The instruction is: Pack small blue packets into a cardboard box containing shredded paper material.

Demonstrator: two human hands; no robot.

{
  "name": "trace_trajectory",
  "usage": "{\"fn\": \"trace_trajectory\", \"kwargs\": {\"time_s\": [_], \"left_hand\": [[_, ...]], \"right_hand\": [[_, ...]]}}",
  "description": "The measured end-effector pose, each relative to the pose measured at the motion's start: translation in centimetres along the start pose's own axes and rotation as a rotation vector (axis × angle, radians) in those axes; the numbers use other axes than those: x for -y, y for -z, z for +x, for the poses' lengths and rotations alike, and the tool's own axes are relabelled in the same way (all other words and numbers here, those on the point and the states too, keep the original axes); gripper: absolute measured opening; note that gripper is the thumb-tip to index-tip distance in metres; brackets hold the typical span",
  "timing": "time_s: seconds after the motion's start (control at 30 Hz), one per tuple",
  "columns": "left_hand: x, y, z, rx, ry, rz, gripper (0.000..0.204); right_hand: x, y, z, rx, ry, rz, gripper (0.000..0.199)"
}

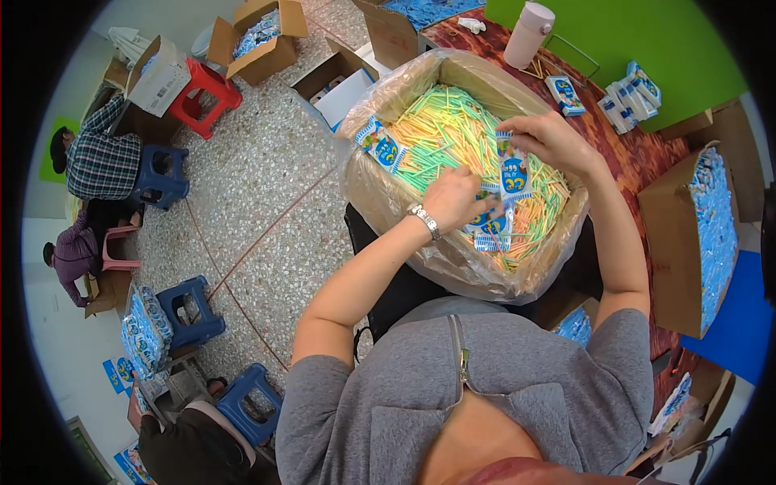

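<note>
The right hand (550, 139) pinches a small blue packet (512, 171) over the big box (380, 202) of colourful straws (453, 129). The left hand (453, 198) is closed on more packets (491, 226), resting on the straws.

Plastic-lined cardboard box of coloured straws (404, 105) is open on top, so access is from above only; its raised liner walls block the sides. Inside, a blue-and-white printed packet (380, 145) leans at the left wall; far-left straw area is free. Right: pink-capped white bottle (528, 34) and small blue-white packs (630, 97) crowd the table. Left: speckled floor is open up to the blue plastic stools (162, 174).
</note>
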State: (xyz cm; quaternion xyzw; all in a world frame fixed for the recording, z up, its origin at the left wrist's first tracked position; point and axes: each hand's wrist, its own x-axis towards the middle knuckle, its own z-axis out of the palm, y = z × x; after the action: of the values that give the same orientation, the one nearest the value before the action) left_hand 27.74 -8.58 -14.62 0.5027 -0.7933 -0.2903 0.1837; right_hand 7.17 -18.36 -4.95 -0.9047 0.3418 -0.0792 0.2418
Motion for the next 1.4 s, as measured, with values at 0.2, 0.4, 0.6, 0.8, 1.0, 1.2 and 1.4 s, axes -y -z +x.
{"fn": "trace_trajectory", "kwargs": {"time_s": [0.2,0.4,0.6,0.8,1.0,1.2,1.4], "left_hand": [[1.4,1.2,-1.0,-0.274,-0.062,-0.511,0.053],[2.6,-0.5,-0.7,-0.375,0.087,-0.905,0.02],[2.4,1.3,-1.6,-0.421,0.134,-0.806,0.019],[3.7,1.6,-2.5,-0.526,0.211,-0.509,0.034],[3.2,1.4,-2.0,-0.571,0.149,-0.397,0.034],[3.4,1.3,-2.5,-0.504,0.182,-0.463,0.029],[3.6,1.2,-2.2,-0.454,0.179,-0.432,0.03]], "right_hand": [[2.6,-0.9,-0.1,-0.172,0.043,0.127,0.026],[4.0,-4.4,1.7,-0.233,-0.004,0.331,0.016],[3.3,-5.7,2.6,-0.259,0.132,0.164,0.02],[1.0,-5.9,7.6,-0.028,0.03,0.656,0.017],[-5.6,-9.3,16.3,-0.011,0.287,-0.684,0.021],[-4.8,-11.3,18.0,0.024,0.267,-0.718,0.018],[-5.3,-11.7,18.3,0.011,0.223,-0.619,0.019]]}}
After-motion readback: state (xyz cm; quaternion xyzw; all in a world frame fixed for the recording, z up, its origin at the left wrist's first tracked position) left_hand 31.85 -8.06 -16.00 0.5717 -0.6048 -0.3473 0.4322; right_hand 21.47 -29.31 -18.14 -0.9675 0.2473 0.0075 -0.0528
